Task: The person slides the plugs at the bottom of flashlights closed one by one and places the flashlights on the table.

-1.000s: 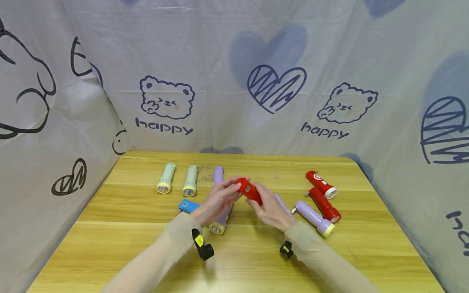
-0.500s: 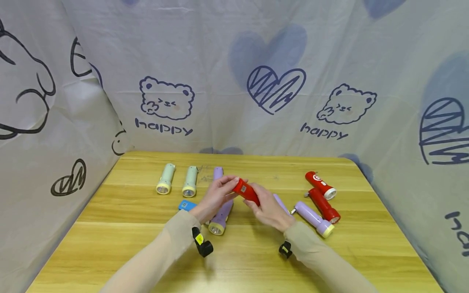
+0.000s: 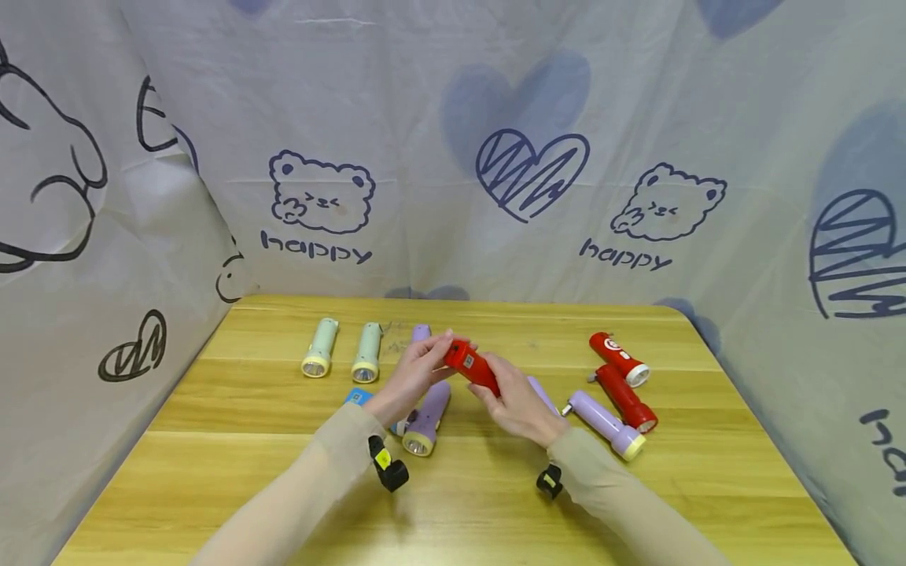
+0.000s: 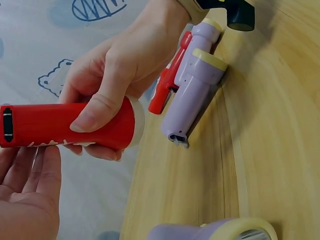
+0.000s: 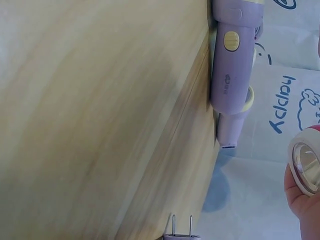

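Right hand grips a red torch above the table.
Left hand, fingers nearly straight, touches its tail; purple torches lie near, green torches farther, a printed cloth behind.

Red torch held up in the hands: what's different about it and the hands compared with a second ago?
The red torch has shifted slightly left, and the left hand has moved with it, its thumb seemingly lifted off the torch's end. That arm now hides more of the blue torch. The right hand grips as before; the other torches lie where they were.
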A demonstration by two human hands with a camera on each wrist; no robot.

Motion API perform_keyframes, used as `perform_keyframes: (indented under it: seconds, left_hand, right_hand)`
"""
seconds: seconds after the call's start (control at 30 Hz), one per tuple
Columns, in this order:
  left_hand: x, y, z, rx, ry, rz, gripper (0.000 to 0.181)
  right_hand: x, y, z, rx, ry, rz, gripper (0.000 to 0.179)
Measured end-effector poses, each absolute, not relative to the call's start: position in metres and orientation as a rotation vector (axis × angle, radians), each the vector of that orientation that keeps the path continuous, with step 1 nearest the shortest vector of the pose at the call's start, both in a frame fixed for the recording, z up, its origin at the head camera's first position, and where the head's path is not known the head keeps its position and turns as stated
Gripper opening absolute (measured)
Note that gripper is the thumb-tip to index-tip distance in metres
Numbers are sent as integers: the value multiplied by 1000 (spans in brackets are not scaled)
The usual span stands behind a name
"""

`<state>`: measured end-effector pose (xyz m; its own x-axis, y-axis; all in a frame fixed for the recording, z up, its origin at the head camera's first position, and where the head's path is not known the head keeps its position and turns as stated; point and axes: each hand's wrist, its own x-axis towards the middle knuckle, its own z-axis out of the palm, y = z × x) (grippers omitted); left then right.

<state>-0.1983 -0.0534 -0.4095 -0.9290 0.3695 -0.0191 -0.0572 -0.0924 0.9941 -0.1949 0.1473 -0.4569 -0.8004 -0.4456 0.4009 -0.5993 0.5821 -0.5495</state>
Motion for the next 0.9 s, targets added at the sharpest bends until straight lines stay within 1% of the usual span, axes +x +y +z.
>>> perform_keyframes:
  seconds: [0.27,0.57,0.9]
  left_hand:
    - [-199,-57,-410,386,1884,2054,45]
    - [-198,-60,-414,370,1884,2039,42]
    - [-197,-60,-416,389,1953,2008,44]
  right_hand:
    - [-195,149,-458,895,-2616,1071,34]
    - [-195,151,-457,874,-2712,1047,33]
    - [-193,152,-449,885,-2741,1034,35]
